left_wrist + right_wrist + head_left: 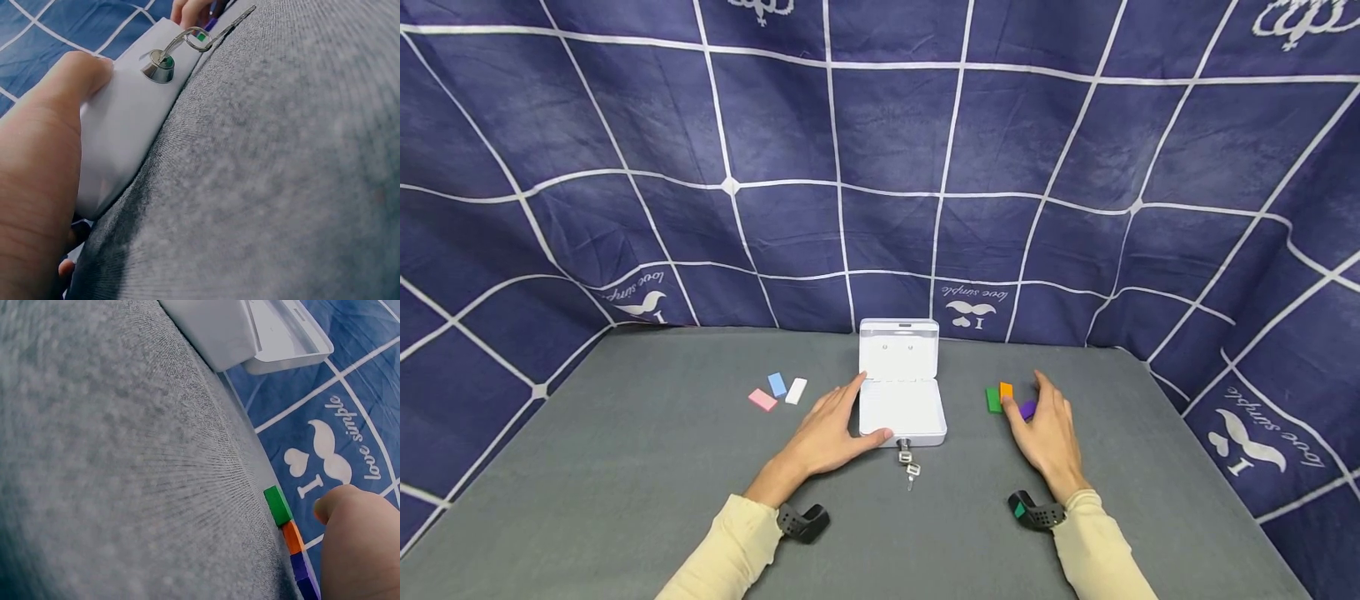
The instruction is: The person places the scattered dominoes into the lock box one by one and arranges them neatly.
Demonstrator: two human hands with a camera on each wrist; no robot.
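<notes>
A white metal cash box (902,410) stands with its lid (898,350) raised at the back. My left hand (831,429) holds its near left corner, fingers along the left side and thumb on the front rim. In the left wrist view, a key on a ring (199,39) hangs from the round lock (159,67) in the box front. On the right, my right hand (1048,425) hovers with spread fingers over small blocks: green (993,400), orange (1006,390) and purple (1027,409). Its thumb overlaps the orange one in the head view.
Left of the box lie a pink block (763,400), a blue block (777,384) and a white block (796,391). Everything rests on a grey cloth-covered table (925,542). A navy curtain (895,225) with white lines hangs behind and at both sides.
</notes>
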